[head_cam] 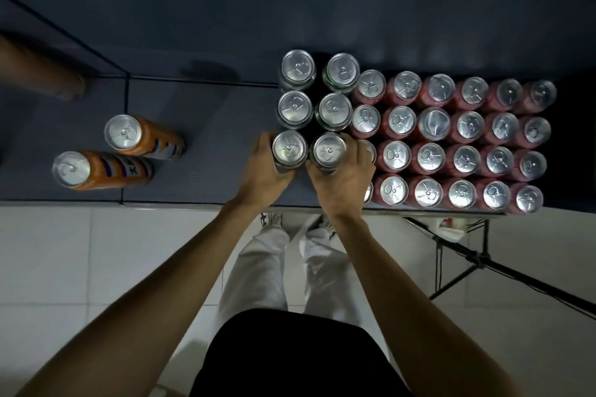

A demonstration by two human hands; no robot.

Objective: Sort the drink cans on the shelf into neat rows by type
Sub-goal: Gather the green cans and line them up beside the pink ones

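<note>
Gripping one can each, both hands work at the front of the dark shelf (200, 113). Left hand (262, 171) wraps its fingers around the front-left can (289, 147) of a two-wide, three-deep block of dark-sided cans; right hand (345, 178) closes likewise around the front-right can (328, 150). Both held cans stand upright, touching each other. Behind them, four more cans (314, 90) of that block, some showing green sides. Just right, touching the block, a packed grid of red cans (451, 138), four rows deep. Well apart at left, two orange cans (135, 138) stand beside each other. Pale tiled floor (96, 251) below the shelf edge.
</note>
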